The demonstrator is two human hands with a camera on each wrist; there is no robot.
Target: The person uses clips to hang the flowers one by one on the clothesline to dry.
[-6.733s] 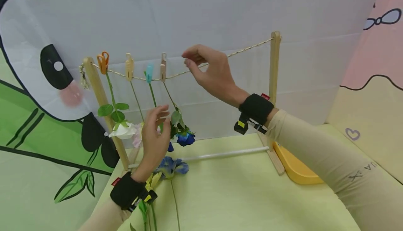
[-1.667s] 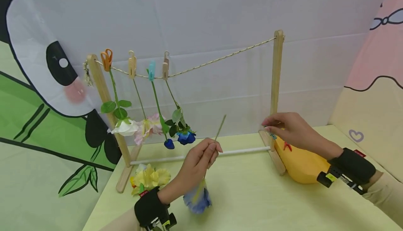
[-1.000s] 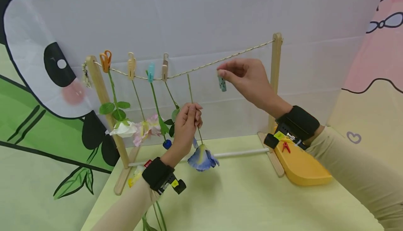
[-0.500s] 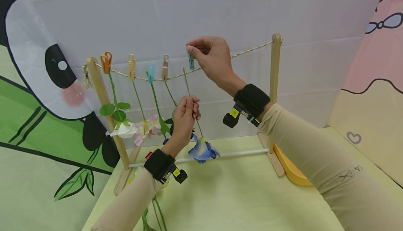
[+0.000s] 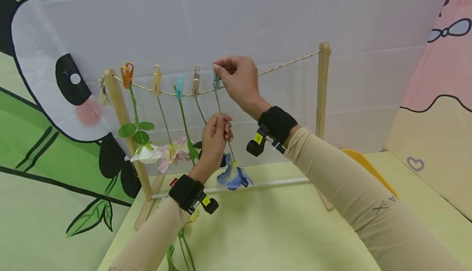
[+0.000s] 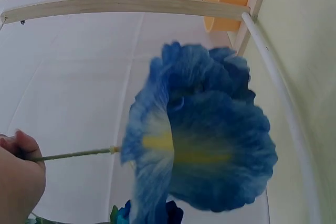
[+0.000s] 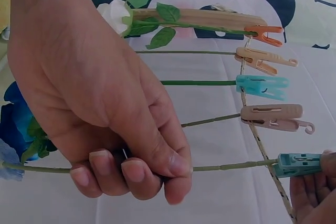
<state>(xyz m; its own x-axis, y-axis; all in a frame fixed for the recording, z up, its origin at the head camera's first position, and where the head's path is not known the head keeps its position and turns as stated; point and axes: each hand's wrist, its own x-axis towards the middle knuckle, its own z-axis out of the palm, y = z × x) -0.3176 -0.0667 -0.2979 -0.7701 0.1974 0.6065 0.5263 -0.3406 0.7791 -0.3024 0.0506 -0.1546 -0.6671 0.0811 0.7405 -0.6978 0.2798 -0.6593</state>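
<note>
My left hand [image 5: 216,133] grips the thin stem of a blue iris-like artificial flower [image 5: 234,176], which hangs bloom-down below it. The bloom with its yellow streak fills much of the left wrist view. My right hand [image 5: 239,78] pinches a teal clothespin [image 7: 296,164] at the rope [image 5: 287,64]. In the right wrist view the clothespin's jaws stand at the stem's top end and the rope. To its left on the rope hang a white rose [image 5: 147,153], a pink flower [image 5: 176,153] and dark blue flowers, each under its own clothespin. My left hand hides part of the dark blue ones.
A wooden post [image 5: 323,90] holds the rope at each side, with a white rod [image 5: 273,184] between them low down. More stems [image 5: 186,248] lie on the table by my left forearm. A yellow tray [image 5: 363,162] is partly hidden behind my right sleeve.
The left hand has picked up the blue flower and raised its stem to the rope. The right hand took the teal clothespin from the tray area, carried it left and lowered it onto rope and stem.
</note>
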